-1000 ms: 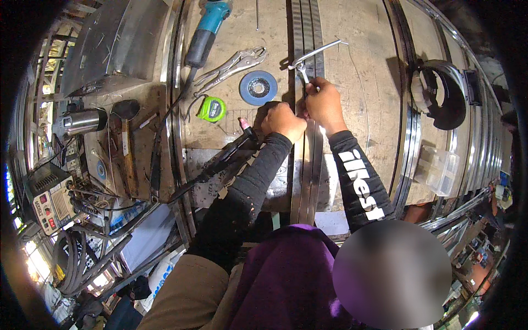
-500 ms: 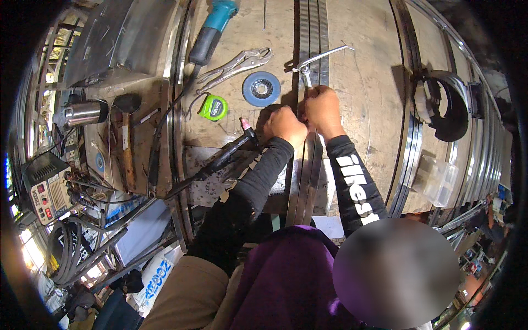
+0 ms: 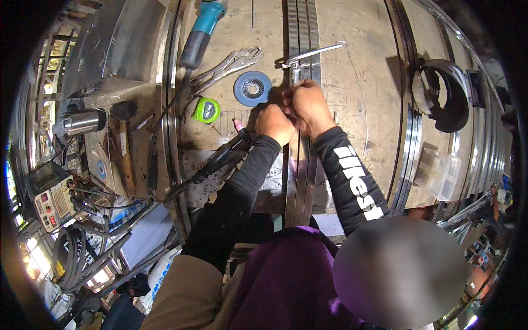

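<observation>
**Both hands working on metal strips at a workbench**

The left hand (image 3: pixel 274 124) and right hand (image 3: pixel 311 107) are closing together on the long metal strips (image 3: pixel 300 181) running down the workbench (image 3: pixel 363 66), just below a metal clamp (image 3: pixel 308 56). A blue grinding disc (image 3: pixel 252 88) and green tape measure (image 3: pixel 206 110) are lying just left of the hands.

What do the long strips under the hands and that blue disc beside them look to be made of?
The long strips look like bare bright metal, possibly stainless steel: silvery with mirror-like glints along their edges. The blue disc looks like an abrasive wheel: matt, grainy blue face around a pale centre hub, though the exact type is unclear. Both hands, left hand and right hand, rest on the strips.
</observation>
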Available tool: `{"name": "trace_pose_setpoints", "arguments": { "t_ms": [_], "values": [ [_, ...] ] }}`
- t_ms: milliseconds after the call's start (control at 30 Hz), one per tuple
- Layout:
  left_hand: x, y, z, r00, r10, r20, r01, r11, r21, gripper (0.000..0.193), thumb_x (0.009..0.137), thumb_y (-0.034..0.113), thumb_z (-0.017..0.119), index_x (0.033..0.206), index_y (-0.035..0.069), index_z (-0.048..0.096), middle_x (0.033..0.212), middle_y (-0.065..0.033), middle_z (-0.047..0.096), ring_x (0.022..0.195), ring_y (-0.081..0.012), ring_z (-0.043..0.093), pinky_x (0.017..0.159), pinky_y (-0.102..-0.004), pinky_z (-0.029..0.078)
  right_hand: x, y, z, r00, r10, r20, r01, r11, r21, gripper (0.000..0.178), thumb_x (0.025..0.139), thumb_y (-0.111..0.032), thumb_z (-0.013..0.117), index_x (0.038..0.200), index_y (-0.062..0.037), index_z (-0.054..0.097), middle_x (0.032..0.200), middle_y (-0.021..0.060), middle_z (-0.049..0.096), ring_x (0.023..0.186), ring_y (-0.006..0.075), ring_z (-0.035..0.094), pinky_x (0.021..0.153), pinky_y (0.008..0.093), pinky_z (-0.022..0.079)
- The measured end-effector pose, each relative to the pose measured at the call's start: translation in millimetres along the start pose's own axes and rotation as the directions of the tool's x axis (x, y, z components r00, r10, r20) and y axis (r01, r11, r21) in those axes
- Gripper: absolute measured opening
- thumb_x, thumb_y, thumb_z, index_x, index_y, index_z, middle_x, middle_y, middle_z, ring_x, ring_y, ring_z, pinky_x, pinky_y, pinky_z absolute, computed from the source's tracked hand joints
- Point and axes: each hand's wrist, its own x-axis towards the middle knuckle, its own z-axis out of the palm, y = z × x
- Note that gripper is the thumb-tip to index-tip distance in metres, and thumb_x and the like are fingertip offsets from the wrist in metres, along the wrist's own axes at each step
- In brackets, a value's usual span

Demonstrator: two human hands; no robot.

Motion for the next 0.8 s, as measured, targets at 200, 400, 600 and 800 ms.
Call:
{"name": "trace_pose_setpoints", "arguments": {
  "t_ms": [200, 400, 600, 800],
  "values": [
    [-6.7, 11.9, -7.3, 0.999, -0.022, 0.037, 0.023, 1.000, -0.011, 0.060, 0.078, 0.060, 0.088, 0.077, 0.002, 0.074, 0.078, -0.0218, 0.073, 0.075, -0.0408, 0.072, 0.071, -0.0515, 0.056, 0.0, -24.7, -76.6, 0.873, -0.467, 0.141, 0.403, 0.527, -0.748, 0.016, 0.100, -0.012, 0.066, 0.096, 0.0010, 0.075, 0.075, 0.0126, 0.074, 0.064, 0.0198, 0.071, 0.062, 0.0349, 0.056],
    [-8.9, 6.8, 3.2, 0.996, 0.035, -0.086, -0.037, 0.999, -0.024, 0.057, 0.079, 0.057, 0.087, 0.065, 0.004, 0.069, 0.060, -0.0161, 0.068, 0.057, -0.0341, 0.068, 0.061, -0.0470, 0.054, 34.3, -59.2, -89.6, 0.914, -0.321, 0.248, 0.393, 0.552, -0.735, 0.019, 0.095, -0.016, 0.071, 0.100, 0.0000, 0.080, 0.079, 0.0132, 0.077, 0.072, 0.0182, 0.073, 0.070, 0.0352, 0.056],
    [-9.7, 7.4, 3.5, 0.995, 0.019, -0.100, -0.022, 0.999, -0.031, 0.056, 0.079, 0.057, 0.087, 0.070, 0.004, 0.070, 0.072, -0.0202, 0.073, 0.069, -0.0390, 0.073, 0.067, -0.0497, 0.056, 27.0, -75.4, -76.8, 0.966, -0.161, 0.201, 0.257, 0.599, -0.759, 0.017, 0.098, -0.014, 0.074, 0.107, 0.0000, 0.079, 0.082, 0.0035, 0.075, 0.065, 0.0088, 0.057, 0.059, 0.0258, 0.046],
    [-14.2, 9.2, 3.8, 0.985, 0.047, -0.165, -0.055, 0.998, -0.044, 0.056, 0.079, 0.058, 0.085, 0.076, 0.003, 0.072, 0.081, -0.0234, 0.074, 0.077, -0.0427, 0.074, 0.072, -0.0521, 0.056, 31.6, -65.6, -85.6, 0.982, -0.086, 0.169, 0.177, 0.730, -0.660, 0.011, 0.099, -0.012, 0.073, 0.103, -0.0035, 0.078, 0.083, 0.0016, 0.075, 0.062, 0.0058, 0.055, 0.053, 0.0232, 0.041]
  ]
}}
